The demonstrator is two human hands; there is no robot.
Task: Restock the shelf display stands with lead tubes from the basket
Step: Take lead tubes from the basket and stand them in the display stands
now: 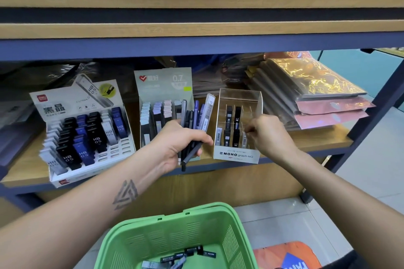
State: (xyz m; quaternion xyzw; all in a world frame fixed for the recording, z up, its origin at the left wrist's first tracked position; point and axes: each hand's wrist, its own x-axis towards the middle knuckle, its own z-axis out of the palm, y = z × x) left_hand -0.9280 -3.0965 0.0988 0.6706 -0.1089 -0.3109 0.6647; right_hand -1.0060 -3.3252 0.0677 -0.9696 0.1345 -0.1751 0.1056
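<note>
The left hand (pixel 179 144) is gripping a fanned bundle of lead tubes (pixel 196 120), its fingers curled round their lower ends, in front of the middle display stand (pixel 164 85) marked 0.7. The tubes in this bundle are sticking up and leaning right; they are dark, purple and clear ones.

The right hand (pixel 269 133) is reaching into the near right side of the clear acrylic stand (pixel 238 124) labelled MONO graph MG, which is standing to the right of the middle stand. Its fingertips are bunched together at the front row of slots, but I cannot tell whether this grip is pinching a tube or holding nothing. A few black tubes are standing in that stand's slots.

On the left, a white stepped stand (pixel 87 133) is holding rows of black, blue and grey tubes marked HB 0.5. All three stands are sitting on the wooden shelf (pixel 317 140). Far right on the shelf, a stack of wrapped flat packs (pixel 317 94) is lying.

Below, near the person, a green basket (pixel 175 236) is sitting with several more tubes (pixel 181 257) lying loose on its bottom.
</note>
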